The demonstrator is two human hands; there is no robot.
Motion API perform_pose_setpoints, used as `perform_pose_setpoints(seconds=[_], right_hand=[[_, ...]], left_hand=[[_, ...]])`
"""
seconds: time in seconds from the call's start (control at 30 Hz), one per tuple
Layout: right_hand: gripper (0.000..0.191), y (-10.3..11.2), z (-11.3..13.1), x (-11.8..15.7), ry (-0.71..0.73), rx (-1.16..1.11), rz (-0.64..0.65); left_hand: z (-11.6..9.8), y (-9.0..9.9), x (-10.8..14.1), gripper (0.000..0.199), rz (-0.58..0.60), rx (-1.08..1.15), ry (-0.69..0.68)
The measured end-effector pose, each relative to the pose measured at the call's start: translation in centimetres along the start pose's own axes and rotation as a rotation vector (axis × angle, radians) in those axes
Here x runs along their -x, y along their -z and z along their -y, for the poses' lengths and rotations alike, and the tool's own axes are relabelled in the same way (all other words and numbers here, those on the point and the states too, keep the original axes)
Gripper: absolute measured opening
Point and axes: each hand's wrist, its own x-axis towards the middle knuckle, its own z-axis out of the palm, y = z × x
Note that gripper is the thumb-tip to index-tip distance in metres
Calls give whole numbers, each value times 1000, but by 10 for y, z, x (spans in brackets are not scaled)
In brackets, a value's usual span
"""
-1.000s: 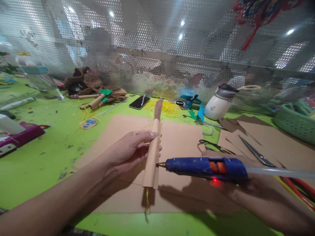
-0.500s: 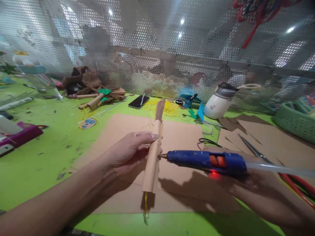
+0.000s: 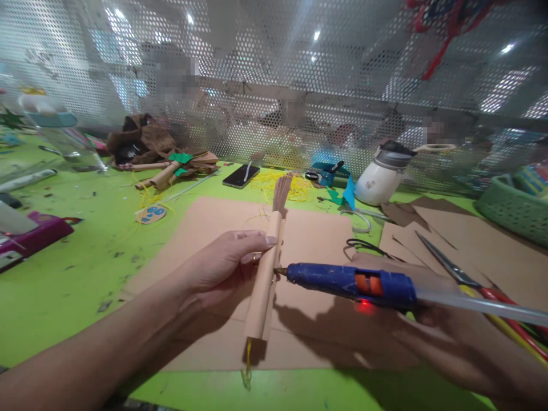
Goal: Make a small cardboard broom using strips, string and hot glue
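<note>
My left hand (image 3: 233, 260) is closed around a rolled brown paper tube (image 3: 263, 285), thumb on top. A fringed brown paper strip (image 3: 281, 194) sticks out of the tube's far end, and a yellow string (image 3: 248, 359) hangs from the near end. My right hand (image 3: 432, 302) grips a blue glue gun (image 3: 338, 279) with a lit red light and a clear glue stick at its back. The gun's nozzle meets the tube's right side along the paper edge. Beneath lie large brown paper sheets (image 3: 205, 228). Most of my right fingers are hidden behind the gun.
Red-handled scissors (image 3: 449, 262) lie on brown paper at the right, near a green basket (image 3: 509, 208). Behind stand a white bottle (image 3: 377, 177), yellow strings (image 3: 265, 185) and a phone (image 3: 241, 176). A purple power strip (image 3: 47, 234) is at the left. A perforated metal panel (image 3: 257, 74) closes off the back.
The glue gun has shifted slightly left and its glue stick's angle has changed. The tube has tilted a little more, its near end moving left. My left hand keeps its hold.
</note>
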Motion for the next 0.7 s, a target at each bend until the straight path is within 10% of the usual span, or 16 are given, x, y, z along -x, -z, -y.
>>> perform_pose_setpoints(seconds=[0.7], right_hand=[[18,4,34,-18,42,-39,120]], left_hand=[[2,5,-7,9,-19,1,-5]])
